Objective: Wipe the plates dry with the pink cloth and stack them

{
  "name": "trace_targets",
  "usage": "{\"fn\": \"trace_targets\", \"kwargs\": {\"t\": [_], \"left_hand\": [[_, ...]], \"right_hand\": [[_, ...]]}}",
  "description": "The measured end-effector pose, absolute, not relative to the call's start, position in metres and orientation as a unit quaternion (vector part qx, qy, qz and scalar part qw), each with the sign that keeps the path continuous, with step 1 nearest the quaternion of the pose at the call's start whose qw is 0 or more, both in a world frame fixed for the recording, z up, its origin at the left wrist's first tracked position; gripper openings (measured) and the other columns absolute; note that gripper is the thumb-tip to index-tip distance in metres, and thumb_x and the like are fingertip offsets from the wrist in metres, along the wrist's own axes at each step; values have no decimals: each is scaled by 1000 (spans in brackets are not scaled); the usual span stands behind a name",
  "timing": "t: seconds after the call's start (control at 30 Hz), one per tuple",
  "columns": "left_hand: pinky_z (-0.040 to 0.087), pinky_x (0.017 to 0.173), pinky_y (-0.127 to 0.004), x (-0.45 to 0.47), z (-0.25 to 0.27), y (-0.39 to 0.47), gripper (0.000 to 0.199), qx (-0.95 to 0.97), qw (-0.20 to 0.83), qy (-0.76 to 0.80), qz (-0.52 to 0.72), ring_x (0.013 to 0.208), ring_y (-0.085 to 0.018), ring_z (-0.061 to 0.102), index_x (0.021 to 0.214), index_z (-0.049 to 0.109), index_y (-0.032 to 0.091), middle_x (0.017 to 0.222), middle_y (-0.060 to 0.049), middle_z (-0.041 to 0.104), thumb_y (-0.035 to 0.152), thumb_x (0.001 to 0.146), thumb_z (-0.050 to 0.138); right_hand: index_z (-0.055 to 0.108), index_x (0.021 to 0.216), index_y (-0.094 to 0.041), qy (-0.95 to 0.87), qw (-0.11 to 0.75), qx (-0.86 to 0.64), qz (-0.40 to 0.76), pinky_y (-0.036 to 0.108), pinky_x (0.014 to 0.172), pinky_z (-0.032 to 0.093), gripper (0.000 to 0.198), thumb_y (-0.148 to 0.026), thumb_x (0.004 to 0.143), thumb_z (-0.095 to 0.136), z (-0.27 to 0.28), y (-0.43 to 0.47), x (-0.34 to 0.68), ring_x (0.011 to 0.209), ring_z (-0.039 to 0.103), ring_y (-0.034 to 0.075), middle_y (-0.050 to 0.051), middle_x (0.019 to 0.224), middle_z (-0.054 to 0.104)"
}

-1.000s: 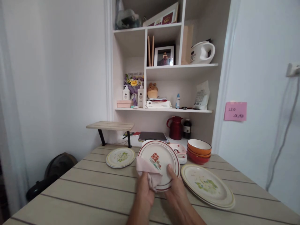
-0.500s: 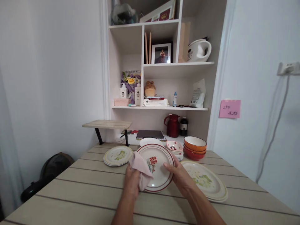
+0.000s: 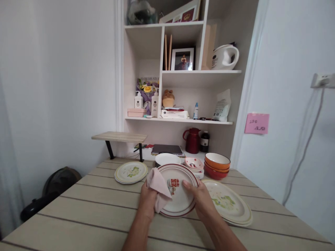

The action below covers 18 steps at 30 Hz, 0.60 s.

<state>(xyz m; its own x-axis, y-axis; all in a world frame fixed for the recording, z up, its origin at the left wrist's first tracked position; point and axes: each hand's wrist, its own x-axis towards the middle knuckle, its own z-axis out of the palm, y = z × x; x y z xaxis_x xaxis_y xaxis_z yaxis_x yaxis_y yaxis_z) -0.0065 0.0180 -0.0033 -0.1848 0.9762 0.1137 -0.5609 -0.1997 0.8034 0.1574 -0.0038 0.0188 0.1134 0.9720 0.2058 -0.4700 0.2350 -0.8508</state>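
Observation:
A white plate (image 3: 180, 201) with dark red rim lines and a red printed emblem is held tilted above the table. My right hand (image 3: 201, 197) grips its right edge, thumb on the face and fingers behind. A pink cloth (image 3: 159, 190) is bunched in my left hand (image 3: 147, 198) and folded over the plate's left edge, part of it lying on the face. The left fingers are mostly hidden by the cloth. Behind the held plate stands a stack of white plates (image 3: 167, 159). Large oval plates (image 3: 230, 204) with a green pattern lie beside my right forearm.
Round green-patterned plates (image 3: 131, 172) lie at left near a small raised wooden stand (image 3: 120, 137). Small pink-dotted dishes (image 3: 194, 163) and stacked orange and red bowls (image 3: 217, 165) stand at the back right. A red jug (image 3: 192, 141) and dark bottle (image 3: 205, 141) are behind them, under the shelves.
The plate has turned slightly in my hands, its emblem now more upright, and shifted a little right. The cloth stays on its left edge. The camera view has tilted slightly.

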Motion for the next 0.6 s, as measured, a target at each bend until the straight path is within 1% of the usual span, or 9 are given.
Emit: {"fn": "trace_targets", "kwargs": {"t": [0.1, 0.2, 0.27, 0.33, 0.37, 0.43, 0.5, 0.6], "left_hand": [[53, 88, -34, -10, -10, 24, 44, 331, 539, 329, 701, 103, -26, 68, 96, 70, 16, 96, -11, 76, 26, 56, 84], [55, 82, -32, -6, -17, 27, 39, 296, 521, 345, 723, 98, -25, 70, 95, 70, 17, 91, -9, 77, 24, 58, 81], [57, 76, -30, 3, -20, 26, 37, 273, 514, 348, 735, 93, -24, 71, 96, 69, 18, 91, -8, 77, 25, 61, 79], [57, 71, -29, 16, -21, 21, 35, 256, 521, 344, 738, 90, -23, 72, 98, 68, 19, 92, -8, 77, 28, 66, 76], [58, 71, -31, 23, -20, 18, 35, 253, 533, 335, 735, 90, -23, 72, 102, 67, 20, 97, -8, 77, 31, 69, 74], [59, 74, -33, 36, -16, 11, 40, 217, 578, 295, 729, 93, -24, 72, 109, 66, 21, 106, -9, 75, 29, 70, 73], [59, 76, -34, 44, -10, 4, 39, 204, 603, 280, 718, 92, -24, 72, 110, 66, 20, 107, -10, 75, 27, 72, 71], [59, 80, -34, 47, -5, 0, 38, 207, 622, 258, 710, 96, -25, 71, 108, 69, 19, 109, -10, 75, 21, 70, 70]], "right_hand": [[68, 111, -15, -368, 689, -321, 536, 46, 76, 58, 63, -38, 55, 86, 10, 0, 151, 81, 73, 32, 13, 93, 78], [67, 113, -14, -337, 697, -330, 539, 45, 74, 59, 65, -39, 55, 86, 5, 3, 146, 78, 73, 31, 13, 91, 78], [66, 116, -15, -308, 717, -315, 541, 44, 77, 59, 66, -37, 56, 86, 5, 3, 142, 81, 73, 31, 12, 92, 78], [64, 119, -16, -268, 743, -290, 540, 43, 81, 58, 67, -32, 58, 86, 6, 3, 137, 84, 73, 29, 9, 92, 78], [62, 121, -18, -246, 756, -278, 540, 43, 84, 58, 67, -30, 59, 86, 8, 2, 134, 85, 73, 28, 8, 93, 78], [60, 125, -20, -208, 770, -253, 548, 43, 87, 57, 67, -27, 62, 84, 9, 1, 130, 87, 73, 26, 5, 95, 78], [59, 126, -23, -181, 767, -229, 572, 44, 91, 56, 64, -27, 67, 81, 7, 0, 126, 93, 72, 26, 4, 100, 78], [63, 120, -21, -171, 741, -194, 620, 44, 95, 53, 49, -31, 74, 76, 0, 1, 119, 101, 70, 26, 6, 107, 76]]}}
